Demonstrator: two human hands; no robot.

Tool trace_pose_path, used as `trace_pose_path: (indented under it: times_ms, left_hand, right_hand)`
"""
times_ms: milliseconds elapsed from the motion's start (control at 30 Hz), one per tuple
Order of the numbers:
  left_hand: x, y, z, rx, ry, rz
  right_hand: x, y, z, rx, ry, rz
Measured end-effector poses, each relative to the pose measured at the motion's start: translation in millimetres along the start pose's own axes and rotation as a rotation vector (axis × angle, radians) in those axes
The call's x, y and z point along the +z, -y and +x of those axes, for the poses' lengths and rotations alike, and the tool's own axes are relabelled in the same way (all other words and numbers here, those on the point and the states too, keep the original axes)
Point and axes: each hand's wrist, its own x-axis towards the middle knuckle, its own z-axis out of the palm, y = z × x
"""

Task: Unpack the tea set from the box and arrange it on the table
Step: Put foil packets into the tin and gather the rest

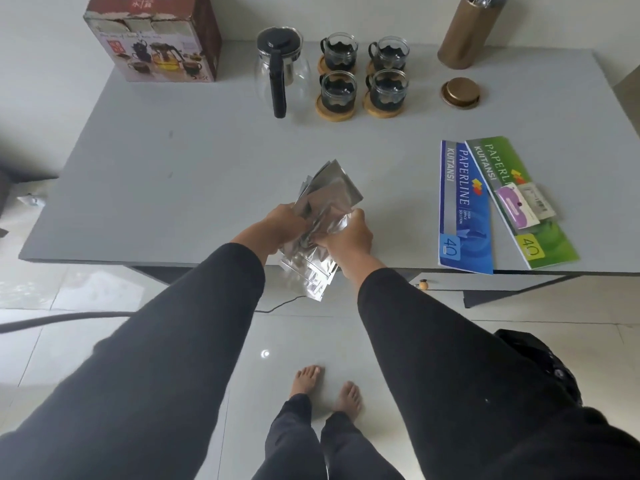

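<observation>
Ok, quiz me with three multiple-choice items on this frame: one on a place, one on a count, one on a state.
1. Where is the box on the table?
A. far left corner
B. near right edge
C. beside the receipt books

2. How many cups stand on coasters?
A. two
B. four
C. six

3. What is the state of the hands?
A. both idle
B. both holding the foil pouches
C. one lifting the teapot

Answers: 1 A, the box stands at the far left, left of the teapot. 2 B, four cups sit in two rows of two. 3 B, left hand and right hand grip the foil pouches over the near edge.
</observation>
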Motion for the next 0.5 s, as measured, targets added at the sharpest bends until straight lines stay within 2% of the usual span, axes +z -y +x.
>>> trace_pose_path:
  times_ms: [267,500]
  left_hand:
    - [2.2,-70.1,-8.3,0.138,0.087,0.105]
    - [50.4,-153.8,-34.1,0.322,0.204,0.264]
  right_hand:
    - [-57.4,25.0,-4.9,0.018,-0.14,0.074]
    - [-144.8,22.6,-22.4,0.046,-0.329,0.124]
